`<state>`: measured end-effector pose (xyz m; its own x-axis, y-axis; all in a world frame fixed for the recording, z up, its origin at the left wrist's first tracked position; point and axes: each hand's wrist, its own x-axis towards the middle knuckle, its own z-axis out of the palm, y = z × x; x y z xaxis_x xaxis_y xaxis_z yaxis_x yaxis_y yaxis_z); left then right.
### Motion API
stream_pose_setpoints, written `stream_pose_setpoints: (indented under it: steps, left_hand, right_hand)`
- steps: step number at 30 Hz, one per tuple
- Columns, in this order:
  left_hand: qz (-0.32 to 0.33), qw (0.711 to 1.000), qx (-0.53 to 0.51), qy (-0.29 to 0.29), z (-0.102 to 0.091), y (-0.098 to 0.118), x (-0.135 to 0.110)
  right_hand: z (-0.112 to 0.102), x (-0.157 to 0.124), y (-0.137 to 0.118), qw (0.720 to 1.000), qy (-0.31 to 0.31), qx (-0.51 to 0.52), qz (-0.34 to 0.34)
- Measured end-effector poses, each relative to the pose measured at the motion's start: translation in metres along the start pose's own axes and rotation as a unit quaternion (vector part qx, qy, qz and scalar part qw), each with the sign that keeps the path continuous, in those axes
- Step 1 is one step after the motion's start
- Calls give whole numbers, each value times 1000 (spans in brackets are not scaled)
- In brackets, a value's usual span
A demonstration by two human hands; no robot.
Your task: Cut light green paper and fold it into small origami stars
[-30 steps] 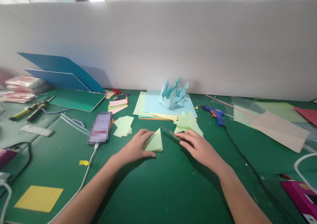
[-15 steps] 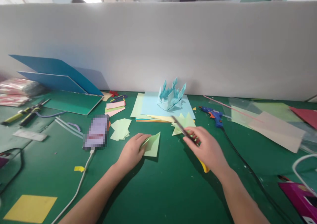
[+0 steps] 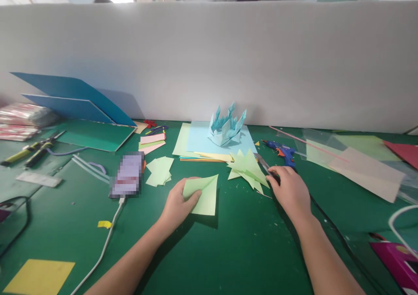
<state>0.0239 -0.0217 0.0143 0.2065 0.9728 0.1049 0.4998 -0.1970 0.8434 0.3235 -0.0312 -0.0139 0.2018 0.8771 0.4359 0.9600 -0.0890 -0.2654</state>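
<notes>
My left hand [image 3: 178, 203] pinches a folded light-green paper piece [image 3: 204, 192] and holds it lifted off the green mat [image 3: 228, 251]. My right hand [image 3: 289, 190] rests on the mat to the right, fingers closed round the handle of a utility knife [image 3: 263, 163] whose blade end points away toward the back. Just left of that hand lies a pile of folded light-green paper triangles [image 3: 246, 166]. Behind them a light-blue folded paper crown [image 3: 226, 123] stands on sheets of coloured paper [image 3: 199, 140].
A phone [image 3: 127, 174] on a white cable lies left of centre beside green paper squares [image 3: 159, 169]. A blue glue gun [image 3: 282, 150] with a black cord sits at right. Blue boards [image 3: 75, 97] lean at the back left; pliers [image 3: 29, 151], a yellow sheet [image 3: 39, 275] nearby.
My right hand picked up the knife, swung it, then set down to the right of the triangle pile. My left hand lifted the green paper piece off the mat.
</notes>
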Motion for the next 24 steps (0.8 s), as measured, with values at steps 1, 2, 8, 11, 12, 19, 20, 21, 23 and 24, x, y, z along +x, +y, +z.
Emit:
stream_pose_setpoints:
  steps: [1,2,8,11,12,19,20,21,23,24]
  left_hand:
    - [-12,1000,-15,-1,0,1,-1]
    - [-25,999,-28,-3,0,2,-1]
    - [-65,997,-47,3,0,7,-3]
    - [-41,999,-34,5,2,6,-5]
    - [-21,999,-25,8,3,5,-5]
    - [76,997,-9,1,2,0,-5]
    - [66,998,-9,6,-2,-1,-3]
    - [53,998,-2,24,-6,-1,-1]
    - [26,997,-12,68,-17,-3,6]
    - [5,995,-34,92,-23,-5,10]
  right_hand:
    - [0,1,1,1000,0,0,-4]
    - [-1,3,1,1000,0,1,-6]
    - [-16,4,-31,986,22,164,11]
    - [-19,-7,-67,909,-91,403,49]
    - [-18,-12,-79,865,-141,480,46]
    - [-1,-33,-118,696,-315,637,103]
    - [1,-33,-118,697,-311,636,116]
    - [3,-33,-117,701,-302,633,129]
    - [8,-31,-113,714,-276,627,148]
    - [10,-31,-112,718,-264,625,156]
